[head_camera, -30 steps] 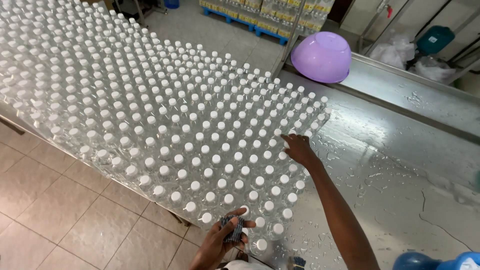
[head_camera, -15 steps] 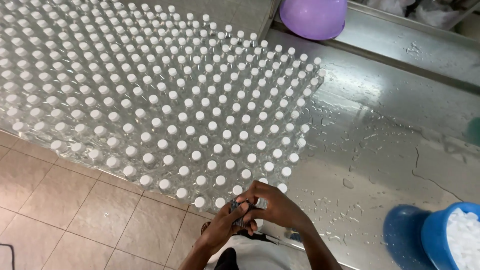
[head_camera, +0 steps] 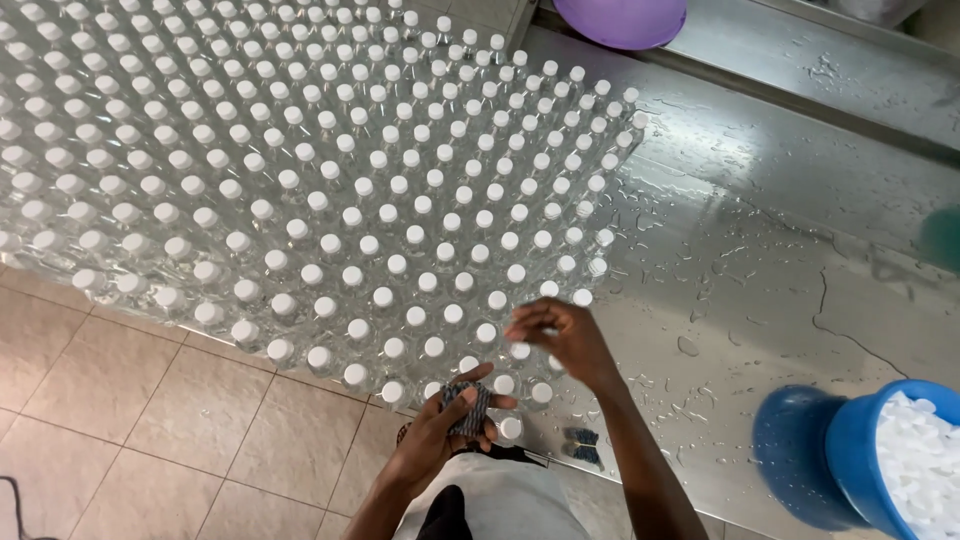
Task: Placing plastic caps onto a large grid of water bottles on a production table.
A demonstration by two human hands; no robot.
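Near the bottom centre of the frame, the left hand [head_camera: 448, 425] grips a small dark, striped object [head_camera: 466, 408] in curled fingers; what that object is cannot be made out. Just above and to the right, the right hand [head_camera: 560, 340] hovers over the nearest bottles with its fingers loosely bent, and whether it pinches a cap is too blurred to tell. Both forearms run off the lower edge.

Across the upper left and centre stands a dense block of clear plastic bottles [head_camera: 300, 180] with white caps, packed in slanting rows on a wet steel table [head_camera: 760, 260]; the block is cut off at the top and left edges. At the lower right corner a blue bucket [head_camera: 850, 460], partly out of frame, holds a heap of white caps [head_camera: 925, 465]. At the top edge a purple bowl [head_camera: 625, 20] shows only its lower part. Beige floor tiles [head_camera: 130, 420] fill the lower left.
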